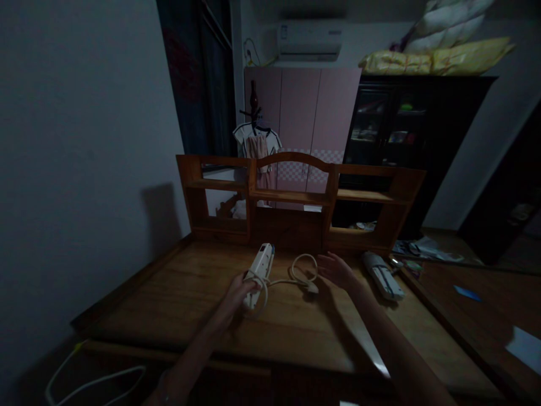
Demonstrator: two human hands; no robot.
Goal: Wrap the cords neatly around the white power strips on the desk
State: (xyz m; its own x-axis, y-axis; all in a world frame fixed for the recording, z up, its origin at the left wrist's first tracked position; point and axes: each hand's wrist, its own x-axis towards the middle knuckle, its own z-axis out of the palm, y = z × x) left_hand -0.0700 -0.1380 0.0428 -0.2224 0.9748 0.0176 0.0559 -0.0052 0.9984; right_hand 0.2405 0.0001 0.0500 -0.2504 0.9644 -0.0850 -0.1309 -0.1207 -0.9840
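Note:
My left hand (240, 288) is closed around the lower part of a white power strip (262, 262), which is tilted up off the desk. Its pale cord (281, 281) loops around the strip near my fingers and runs right to a coil, where the plug (311, 287) lies low over the wood. Just right of that coil is my right hand (336, 270), fingers stretched out, with nothing in it. Whether its fingertips touch the cord I cannot tell.
The wooden desk (169, 299) has a shelf unit (291, 196) along its back edge. A grey and white bundled object (382, 276) lies at the right. A wall (105, 141) closes off the left side. A white cable (101, 375) hangs at the lower left.

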